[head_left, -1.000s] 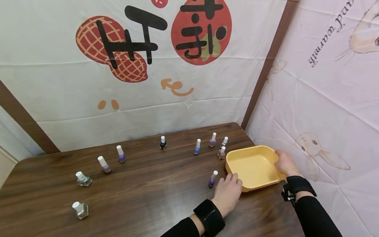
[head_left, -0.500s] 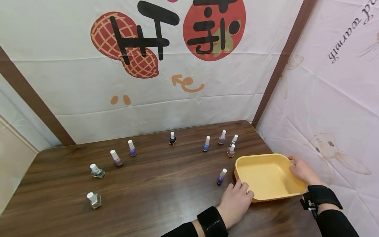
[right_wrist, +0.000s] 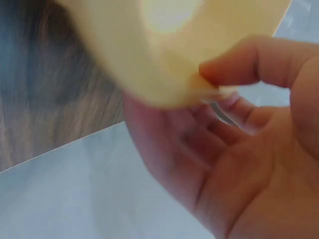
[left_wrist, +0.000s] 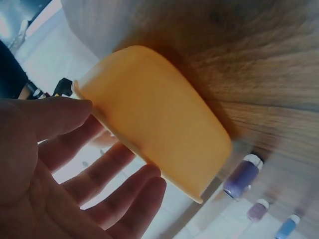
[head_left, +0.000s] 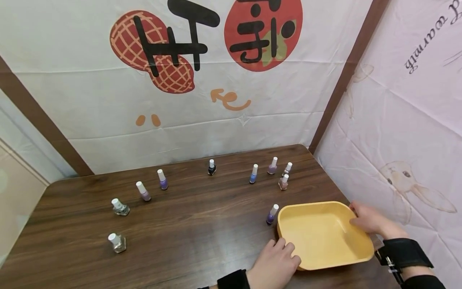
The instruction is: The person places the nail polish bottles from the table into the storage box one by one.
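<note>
A shallow yellow tray (head_left: 325, 237), smooth and plastic-looking, with rounded corners and a thin rim, is at the near right of a dark brown, wood-grained surface (head_left: 187, 241); whether its base touches the surface is unclear. A person's left hand (head_left: 274, 263) has its grip closed on the tray's left rim, near the front corner, while the right hand (head_left: 371, 220) grips the right side. The head view shows the tray's bare inside; the left wrist view reveals its sloping outer wall, with the thumb at the rim. The right wrist view, partly blurred, adds the right thumb inside the tray and fingers behind the edge. A white-capped purple bottle (head_left: 270, 218) stands just beside the tray's left far corner. Farther back on the right, small glass bottles (head_left: 283, 184) cluster, one blue; a black bottle (head_left: 211, 168) stands at the far middle, and two faceted clear bottles (head_left: 118, 243) sit well to the left. Behind, creased white cloth (head_left: 187, 140) carries a red peanut print; pinkish cloth (head_left: 364, 152) on the right bears a rabbit.
</note>
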Demonstrator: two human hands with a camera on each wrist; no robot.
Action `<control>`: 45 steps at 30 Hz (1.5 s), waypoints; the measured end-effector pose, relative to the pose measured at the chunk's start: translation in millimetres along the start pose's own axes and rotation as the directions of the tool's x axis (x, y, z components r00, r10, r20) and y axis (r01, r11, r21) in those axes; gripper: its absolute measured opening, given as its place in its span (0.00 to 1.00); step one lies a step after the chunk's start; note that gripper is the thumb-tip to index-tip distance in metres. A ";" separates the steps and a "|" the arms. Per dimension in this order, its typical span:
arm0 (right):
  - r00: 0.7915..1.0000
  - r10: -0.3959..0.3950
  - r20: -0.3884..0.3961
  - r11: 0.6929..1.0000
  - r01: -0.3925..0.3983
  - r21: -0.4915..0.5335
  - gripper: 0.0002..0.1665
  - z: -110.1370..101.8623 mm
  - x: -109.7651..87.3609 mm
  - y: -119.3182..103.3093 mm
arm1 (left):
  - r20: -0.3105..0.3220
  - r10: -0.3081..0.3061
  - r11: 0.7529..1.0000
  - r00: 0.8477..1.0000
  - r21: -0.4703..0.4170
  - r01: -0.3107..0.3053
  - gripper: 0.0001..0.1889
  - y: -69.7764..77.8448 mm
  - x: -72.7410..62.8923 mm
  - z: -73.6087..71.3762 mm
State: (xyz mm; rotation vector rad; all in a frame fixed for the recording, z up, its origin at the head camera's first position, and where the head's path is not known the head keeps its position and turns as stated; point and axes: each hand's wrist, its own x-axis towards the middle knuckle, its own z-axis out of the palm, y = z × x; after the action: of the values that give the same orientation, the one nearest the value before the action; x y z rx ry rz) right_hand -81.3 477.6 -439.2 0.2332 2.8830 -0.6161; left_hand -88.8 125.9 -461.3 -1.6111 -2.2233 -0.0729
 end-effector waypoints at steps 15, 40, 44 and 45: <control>0.891 -0.218 0.397 0.944 0.090 0.316 0.18 18.5 -10.3 -57.5 | 0.055 -0.091 0.991 0.994 -0.096 0.096 0.14 -30.7 -65.1 -21.3; 0.792 -0.509 0.337 0.840 0.374 0.392 0.20 75.3 6.8 -178.4 | 0.202 -0.683 0.515 0.702 -0.547 0.659 0.32 -88.9 -188.7 -45.6; 0.803 -0.519 0.295 0.843 0.421 0.335 0.19 83.9 15.0 -197.8 | 0.254 -0.745 0.393 0.617 -0.579 0.714 0.31 -99.0 -199.3 -53.4; 0.809 -0.513 0.287 0.847 0.425 0.319 0.21 85.8 17.1 -202.4 | 0.249 -0.757 0.375 0.604 -0.591 0.714 0.30 -101.4 -201.6 -54.6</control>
State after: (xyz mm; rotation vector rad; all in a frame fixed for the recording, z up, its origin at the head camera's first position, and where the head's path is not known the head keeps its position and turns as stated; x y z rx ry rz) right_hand -124.0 261.3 -441.2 -0.5419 2.4911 -0.9762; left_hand -114.3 -104.9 -461.2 -0.6041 -2.8561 -1.2608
